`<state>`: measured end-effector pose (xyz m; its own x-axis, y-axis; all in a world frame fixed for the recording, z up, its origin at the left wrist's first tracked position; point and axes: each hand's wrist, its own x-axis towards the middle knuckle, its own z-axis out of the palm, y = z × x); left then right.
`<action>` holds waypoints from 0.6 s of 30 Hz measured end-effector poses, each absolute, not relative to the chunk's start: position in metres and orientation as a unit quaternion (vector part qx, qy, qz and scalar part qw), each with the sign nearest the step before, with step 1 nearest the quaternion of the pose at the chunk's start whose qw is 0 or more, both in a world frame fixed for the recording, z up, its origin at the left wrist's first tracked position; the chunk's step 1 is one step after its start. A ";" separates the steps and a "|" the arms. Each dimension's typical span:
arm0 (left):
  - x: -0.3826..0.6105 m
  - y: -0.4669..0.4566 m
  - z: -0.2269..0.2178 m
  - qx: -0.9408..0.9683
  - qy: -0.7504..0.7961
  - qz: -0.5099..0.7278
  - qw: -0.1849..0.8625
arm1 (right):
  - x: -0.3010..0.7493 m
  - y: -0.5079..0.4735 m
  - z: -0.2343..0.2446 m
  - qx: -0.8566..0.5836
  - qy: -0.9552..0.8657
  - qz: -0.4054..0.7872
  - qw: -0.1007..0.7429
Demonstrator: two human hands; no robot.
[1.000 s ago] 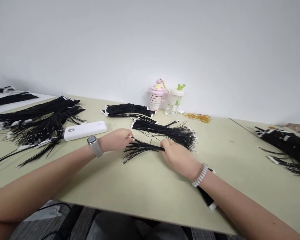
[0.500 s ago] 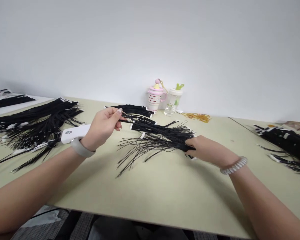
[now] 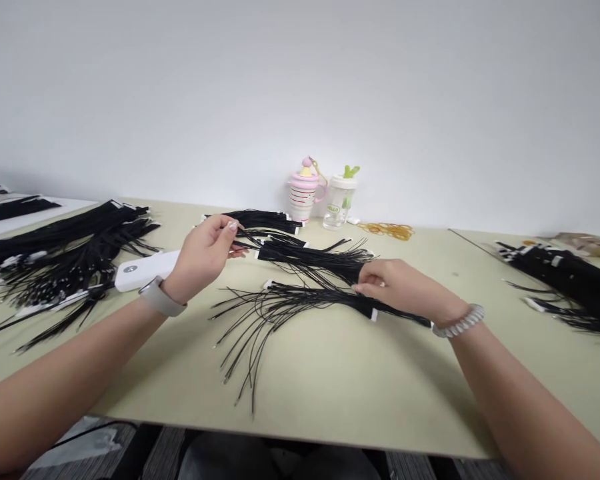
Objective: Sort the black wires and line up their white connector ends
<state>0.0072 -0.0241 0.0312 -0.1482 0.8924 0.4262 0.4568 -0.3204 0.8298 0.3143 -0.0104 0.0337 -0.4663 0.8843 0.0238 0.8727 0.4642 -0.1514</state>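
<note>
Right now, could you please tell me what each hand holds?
Left hand: pinching black wires.
Right hand: closed on a black wire bundle.

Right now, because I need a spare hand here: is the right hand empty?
No, the right hand is gripping a bundle of black wires that lies on the table.

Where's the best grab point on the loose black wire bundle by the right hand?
Grip the black wire bundle at its gathered end, near the white tab, where the right hand sits, coming from above. The wires lie tight together there, while the far end splays loosely across the table and would be hard to gather.
</note>
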 end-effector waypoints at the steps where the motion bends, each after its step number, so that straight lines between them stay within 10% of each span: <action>1: 0.008 -0.025 0.033 0.617 0.546 0.530 0.200 | 0.313 -0.009 0.030 -0.506 -0.859 0.071 0.025; 12: -0.028 0.013 0.022 0.478 0.576 0.609 0.264 | 0.337 0.002 0.042 -0.585 -0.807 0.026 0.071; 18: -0.040 0.026 0.012 0.437 0.593 0.595 0.323 | 0.380 0.014 0.053 -0.613 -0.649 -0.001 0.451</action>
